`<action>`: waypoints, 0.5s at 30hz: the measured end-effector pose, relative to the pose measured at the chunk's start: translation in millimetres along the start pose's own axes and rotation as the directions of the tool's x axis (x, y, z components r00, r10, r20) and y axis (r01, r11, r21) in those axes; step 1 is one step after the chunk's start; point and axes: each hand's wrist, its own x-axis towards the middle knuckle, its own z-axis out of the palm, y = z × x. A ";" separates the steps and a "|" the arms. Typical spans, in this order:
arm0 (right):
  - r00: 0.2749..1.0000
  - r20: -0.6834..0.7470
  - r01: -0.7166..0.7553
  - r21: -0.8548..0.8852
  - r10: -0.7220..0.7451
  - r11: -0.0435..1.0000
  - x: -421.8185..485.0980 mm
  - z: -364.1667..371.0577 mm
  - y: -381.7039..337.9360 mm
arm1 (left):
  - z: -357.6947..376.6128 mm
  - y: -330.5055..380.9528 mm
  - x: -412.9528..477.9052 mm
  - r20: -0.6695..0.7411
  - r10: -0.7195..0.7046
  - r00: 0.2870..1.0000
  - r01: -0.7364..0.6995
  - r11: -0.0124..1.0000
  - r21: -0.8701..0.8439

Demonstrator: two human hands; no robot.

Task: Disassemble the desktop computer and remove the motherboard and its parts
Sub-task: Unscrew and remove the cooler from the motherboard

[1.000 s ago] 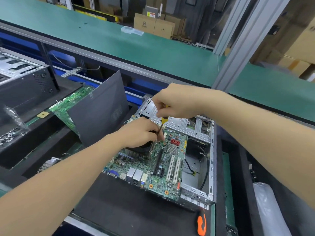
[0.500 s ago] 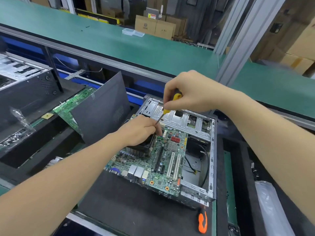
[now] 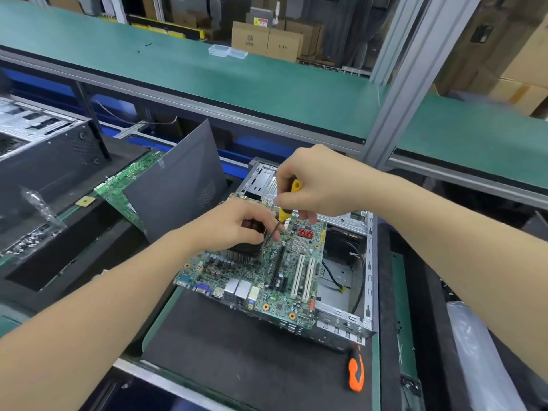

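Note:
A green motherboard [image 3: 281, 280] lies tilted across the open metal computer case [image 3: 367, 292] on a black mat. Near the board's far left corner sits its black CPU cooler [image 3: 244, 252], finned underneath. My left hand [image 3: 234, 223] rests on top of the cooler, and its fingertips touch the shaft of a yellow-handled screwdriver [image 3: 284, 213]. My right hand [image 3: 314, 182] grips that handle from above. The tip points down at the cooler's right edge.
A grey side panel [image 3: 175, 179] leans up left of the case, with another green board [image 3: 124, 185] behind it. A black chassis [image 3: 44, 149] stands at far left. An orange-handled tool [image 3: 355, 372] lies on the black mat [image 3: 237, 351] in front of the case.
My right hand lifted with the screwdriver, then came back down and a little right. My left hand stayed on the cooler. The camera moved slightly.

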 end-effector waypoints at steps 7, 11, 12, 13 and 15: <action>0.999 -0.037 0.016 0.014 -0.015 1.000 2.4 -4.6 -5.0 | -6.8 -3.4 2.0 -0.059 -0.018 0.998 0.007 0.984 -0.177; 0.991 -0.126 0.059 0.067 -0.050 0.996 8.1 -25.7 -17.8 | -29.6 -9.7 7.4 -0.051 -0.091 0.995 0.075 0.963 -0.257; 0.988 -0.142 0.077 0.072 -0.067 0.994 13.0 -27.8 -23.5 | -34.1 -12.3 8.3 -0.046 -0.096 0.994 0.085 0.976 -0.198; 0.984 -0.154 0.097 0.072 -0.086 0.993 19.0 -26.9 -30.3 | -37.2 -17.2 9.6 -0.044 -0.100 0.994 0.093 0.986 -0.141; 0.979 -0.161 0.131 0.042 -0.122 0.991 32.7 -18.8 -46.0 | -37.9 -28.3 10.7 -0.041 -0.103 0.994 0.099 0.991 -0.086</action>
